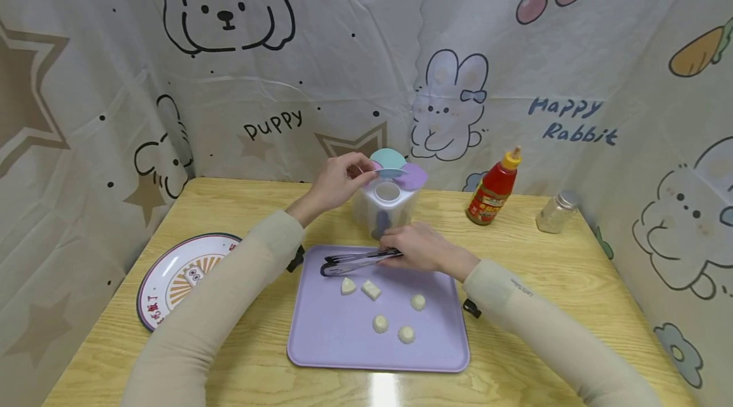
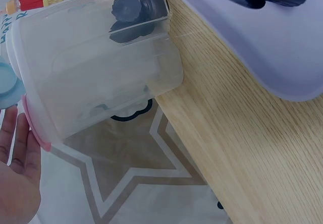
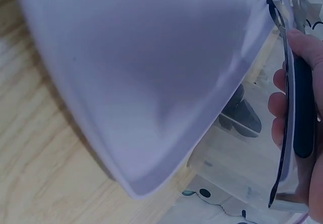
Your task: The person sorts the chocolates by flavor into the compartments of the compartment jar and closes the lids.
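Observation:
My left hand point(image 1: 342, 181) pinches a light blue lid point(image 1: 391, 173) at the top of a clear compartment container point(image 1: 366, 206). One round opening point(image 1: 387, 190) in its white top is uncovered. Dark fluted pieces point(image 2: 132, 14) lie at the bottom of one compartment. My right hand point(image 1: 420, 247) grips metal tongs with black handles point(image 3: 303, 108), held in front of the container over the back of a purple tray point(image 1: 332, 343). The tongs point left. Several small cream-coloured pieces point(image 1: 371, 290) of differing shapes lie on the tray, in front of the tongs.
A round patterned plate point(image 1: 166, 267) lies on the left of the wooden table, partly behind my left sleeve. A red sauce bottle point(image 1: 494, 192) with a yellow cap and a small metal-lidded jar point(image 1: 555, 213) stand at the back right. Printed curtains point(image 1: 355, 76) border the table.

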A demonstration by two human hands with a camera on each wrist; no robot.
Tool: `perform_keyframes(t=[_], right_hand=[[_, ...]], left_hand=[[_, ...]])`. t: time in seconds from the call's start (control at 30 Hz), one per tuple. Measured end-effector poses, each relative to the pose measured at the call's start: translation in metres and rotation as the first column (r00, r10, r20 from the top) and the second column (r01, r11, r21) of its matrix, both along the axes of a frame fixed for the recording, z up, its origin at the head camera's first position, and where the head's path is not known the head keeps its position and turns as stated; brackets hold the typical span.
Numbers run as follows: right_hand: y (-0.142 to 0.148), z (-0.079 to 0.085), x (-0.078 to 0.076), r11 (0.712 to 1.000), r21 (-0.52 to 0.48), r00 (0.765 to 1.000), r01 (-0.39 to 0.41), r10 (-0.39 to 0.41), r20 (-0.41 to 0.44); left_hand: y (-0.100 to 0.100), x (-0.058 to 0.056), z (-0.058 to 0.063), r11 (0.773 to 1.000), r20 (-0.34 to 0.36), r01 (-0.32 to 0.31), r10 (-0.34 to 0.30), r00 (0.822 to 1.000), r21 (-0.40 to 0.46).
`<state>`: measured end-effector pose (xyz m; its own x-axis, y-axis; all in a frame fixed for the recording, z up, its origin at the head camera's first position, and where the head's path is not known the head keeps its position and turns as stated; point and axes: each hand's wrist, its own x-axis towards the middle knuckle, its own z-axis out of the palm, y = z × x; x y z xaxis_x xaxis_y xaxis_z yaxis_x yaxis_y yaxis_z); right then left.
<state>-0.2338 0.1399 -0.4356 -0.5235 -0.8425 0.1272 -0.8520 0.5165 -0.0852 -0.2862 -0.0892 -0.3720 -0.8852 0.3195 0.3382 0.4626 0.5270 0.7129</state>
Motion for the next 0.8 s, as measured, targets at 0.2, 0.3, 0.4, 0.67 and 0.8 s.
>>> perform_keyframes(t=[0.2,0.3,0.4,0.67,0.8], right_hand=[[0.008,0.001,0.0,1.0,-0.021,1.0,-0.009,0.009,0.014],[0.016,0.002,0.002,0.999,-0.035,1.0,-0.01,0.01,0.011],[0.026,0.0,0.004,0.999,-0.052,1.0,-0.011,0.011,-0.01],[0.059,0.0,0.015,0.988,-0.14,0.998,0.058,-0.062,-0.026],[0.077,0.006,0.022,0.98,-0.174,0.994,0.092,-0.1,-0.039]], left_hand=[[0.0,-0.001,0.0,1.0,0.009,0.005,-0.005,1.0,0.001],[-0.001,-0.001,0.0,1.0,0.011,0.009,-0.009,1.0,0.002],[-0.001,-0.001,0.0,1.0,0.015,0.01,-0.01,1.0,0.005],[-0.001,0.0,0.0,1.0,0.034,0.007,-0.007,0.999,0.005],[-0.001,0.0,0.0,1.0,0.038,0.006,-0.006,0.999,0.005]])
